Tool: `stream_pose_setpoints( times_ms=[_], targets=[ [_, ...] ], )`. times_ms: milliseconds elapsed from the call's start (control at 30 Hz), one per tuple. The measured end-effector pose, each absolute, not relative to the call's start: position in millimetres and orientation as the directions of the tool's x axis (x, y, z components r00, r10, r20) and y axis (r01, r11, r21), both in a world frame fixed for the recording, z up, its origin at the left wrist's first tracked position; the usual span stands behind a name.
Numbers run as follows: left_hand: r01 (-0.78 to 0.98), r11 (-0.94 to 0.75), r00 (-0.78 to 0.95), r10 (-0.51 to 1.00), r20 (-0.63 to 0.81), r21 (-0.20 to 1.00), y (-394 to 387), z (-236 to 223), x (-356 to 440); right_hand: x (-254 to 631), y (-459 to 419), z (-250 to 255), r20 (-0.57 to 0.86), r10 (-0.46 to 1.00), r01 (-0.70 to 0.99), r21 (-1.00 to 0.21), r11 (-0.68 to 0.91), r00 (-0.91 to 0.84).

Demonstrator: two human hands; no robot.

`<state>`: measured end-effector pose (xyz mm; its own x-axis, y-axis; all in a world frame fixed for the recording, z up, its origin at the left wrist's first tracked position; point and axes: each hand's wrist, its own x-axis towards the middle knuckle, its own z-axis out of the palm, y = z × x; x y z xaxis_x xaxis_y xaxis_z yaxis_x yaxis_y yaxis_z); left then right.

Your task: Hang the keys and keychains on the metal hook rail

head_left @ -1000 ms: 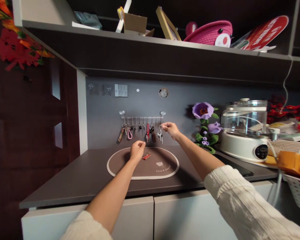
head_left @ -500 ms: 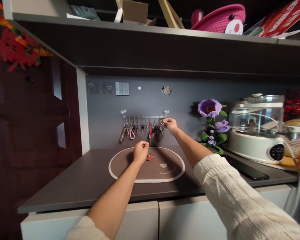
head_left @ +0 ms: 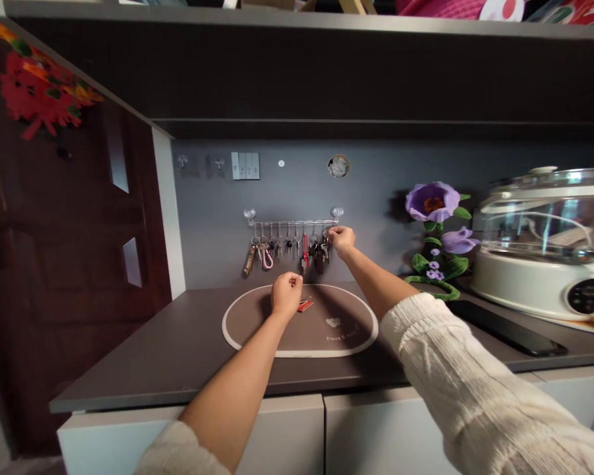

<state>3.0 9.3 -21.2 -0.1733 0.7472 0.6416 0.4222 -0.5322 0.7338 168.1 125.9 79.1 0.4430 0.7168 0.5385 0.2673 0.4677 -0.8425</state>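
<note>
My right hand [head_left: 343,241] pinches the ring of a bunch of keys [head_left: 325,252] at the right end of the clear hook rack [head_left: 292,223] on the wall. Whether that ring sits on the last hook is hidden by my fingers. Several other key bunches hang along the rack, among them one with a pink loop [head_left: 267,258] and one with a red strap [head_left: 305,247]. Over the brown oval mat [head_left: 317,340], my left hand [head_left: 286,295] is closed; what it holds, if anything, cannot be made out. A small red keychain-like piece [head_left: 305,305] lies beside it.
A purple felt flower [head_left: 432,201] and a white appliance with a clear tank [head_left: 529,284] stand on the right, with a black phone [head_left: 512,328] in front. A shelf [head_left: 297,72] overhangs the counter [head_left: 143,349]. A dark door [head_left: 79,284] is at left.
My right hand has brought the bunch of keys left and up, from just beside the rack to its end hook. My left hand stays closed above the mat. The view has come closer.
</note>
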Motion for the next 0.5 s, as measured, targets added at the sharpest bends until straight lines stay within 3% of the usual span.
stream_pose_setpoints(
  times_ms=[133, 500],
  targets=[
    [0.395, -0.511, -0.203, 0.762, 0.615, 0.764, 9, -20, 3, 169, 124, 73, 0.534, 0.703, 0.284, -0.845, 0.453, 0.469],
    [0.405, -0.499, -0.217, 0.761, 0.611, 0.766, 9, -19, 1, 167, 113, 68, 0.445, 0.762, 0.102, -0.885, 0.454, 0.47]
  ],
)
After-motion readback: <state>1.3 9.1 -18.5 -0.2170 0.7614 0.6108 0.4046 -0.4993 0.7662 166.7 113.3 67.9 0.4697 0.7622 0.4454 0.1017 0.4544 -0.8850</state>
